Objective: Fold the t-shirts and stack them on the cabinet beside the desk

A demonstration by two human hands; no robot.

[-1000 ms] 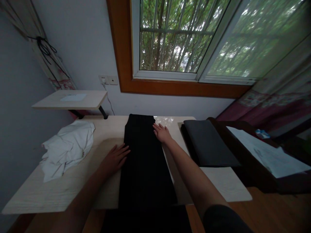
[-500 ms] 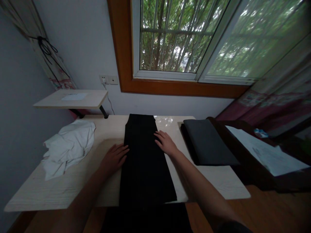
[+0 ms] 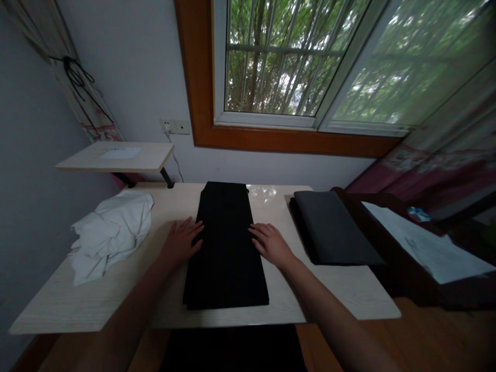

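A black garment (image 3: 227,248), folded into a long flat strip, lies lengthwise on the pale wooden table (image 3: 127,310). It looks like trousers, though dark fabric hides the details. My left hand (image 3: 181,240) rests at its left edge, fingers spread, their tips on the cloth. On the opposite edge, my right hand (image 3: 271,243) lies flat with fingers stretched out over the fabric. Neither hand grips anything. The near end of the garment sits just inside the table's front edge.
A crumpled white cloth (image 3: 116,227) lies on the left, below a small raised shelf (image 3: 116,163). To the right is a folded dark grey cloth (image 3: 335,227). Beyond it, a white sheet (image 3: 411,243) rests on a dark brown surface. A window (image 3: 287,67) is behind the table.
The garment's near end has drawn back from the table's front edge and shifted left. My left hand has moved slightly away from me, my right hand slightly toward me.
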